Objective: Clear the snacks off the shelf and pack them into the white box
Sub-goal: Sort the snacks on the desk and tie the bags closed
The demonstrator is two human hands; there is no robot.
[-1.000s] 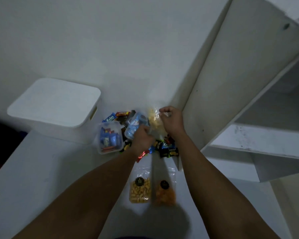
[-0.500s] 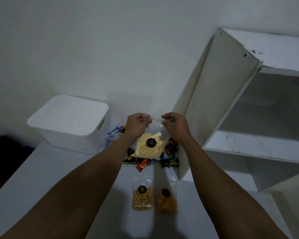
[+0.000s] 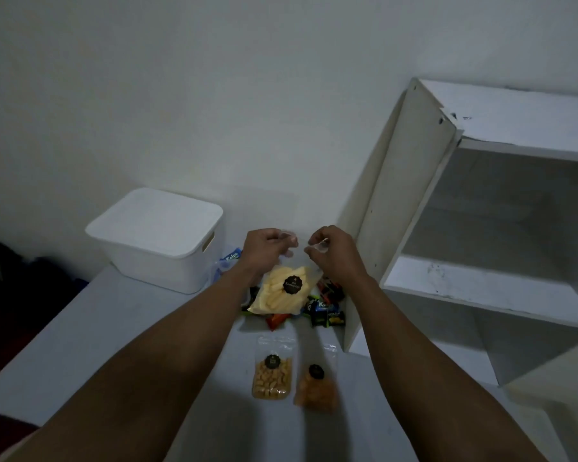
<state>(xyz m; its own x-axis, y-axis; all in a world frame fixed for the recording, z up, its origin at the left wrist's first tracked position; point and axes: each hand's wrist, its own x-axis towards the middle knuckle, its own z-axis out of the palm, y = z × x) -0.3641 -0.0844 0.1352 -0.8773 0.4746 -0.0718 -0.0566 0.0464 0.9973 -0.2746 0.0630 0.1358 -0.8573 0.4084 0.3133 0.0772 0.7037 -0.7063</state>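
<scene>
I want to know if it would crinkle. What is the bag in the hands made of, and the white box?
The bag of pale yellow sticks looks like thin clear plastic film, glossy: its contents show through it. The white box seems to be hard, smooth matte plastic, with rounded corners and a moulded handle slot, though that is a guess from the look.

Dim, flat, greyish light leaves the forearms dark and the far left corner almost black, with soft shadows inside the shelf [image 3: 501, 228], slight grain, no glare, and wide-angle bending along the frame edges.
</scene>
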